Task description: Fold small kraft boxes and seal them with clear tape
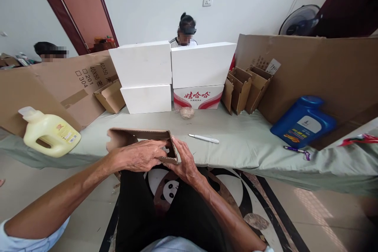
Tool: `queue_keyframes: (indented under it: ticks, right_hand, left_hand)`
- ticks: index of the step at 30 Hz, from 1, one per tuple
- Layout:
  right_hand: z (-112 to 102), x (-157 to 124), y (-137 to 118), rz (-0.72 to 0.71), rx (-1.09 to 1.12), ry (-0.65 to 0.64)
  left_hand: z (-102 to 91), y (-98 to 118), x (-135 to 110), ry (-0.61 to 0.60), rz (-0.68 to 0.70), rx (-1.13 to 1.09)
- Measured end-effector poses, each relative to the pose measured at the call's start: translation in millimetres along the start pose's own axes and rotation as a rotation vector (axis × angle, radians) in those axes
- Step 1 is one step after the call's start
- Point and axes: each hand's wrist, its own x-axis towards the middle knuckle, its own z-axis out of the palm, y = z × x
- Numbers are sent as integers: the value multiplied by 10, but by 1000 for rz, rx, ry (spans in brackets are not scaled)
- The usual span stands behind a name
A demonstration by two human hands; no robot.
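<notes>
A narrow open-topped brown cardboard box (118,137) is held at the table's near edge, its long side running left to right. My left hand (144,156) reaches over its near wall, fingers partly inside and closed around the cardboard. Around the right end of the box, my right hand (186,163) is closed, fingers against the end wall and thumb underneath. A small pale patch shows inside by my left fingertips; what it is I cannot make out. Right of the box lies a white-handled craft knife (205,138), touched by neither hand.
Green cloth covers the table (236,141). White boxes (144,65) are stacked behind, with a clear-wrapped bundle (187,113) before them. Folded cardboard holders (242,86), a yellow jug (51,132), a blue bottle (304,122) and a purple pen (298,151) flank them. Two people (184,31) sit beyond.
</notes>
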Motion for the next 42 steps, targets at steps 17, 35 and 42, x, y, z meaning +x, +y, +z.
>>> queue_keyframes:
  ticks: [17, 35, 42]
  right_hand:
    - [-327, 832, 352, 483, 623, -20]
    - [-206, 661, 640, 1014, 1237, 552]
    - [-218, 534, 784, 1067, 1227, 585]
  left_hand:
    - [-97, -180, -133, 902, -102, -95]
    - [1405, -297, -19, 615, -442, -756]
    - [1689, -253, -64, 649, -350, -590]
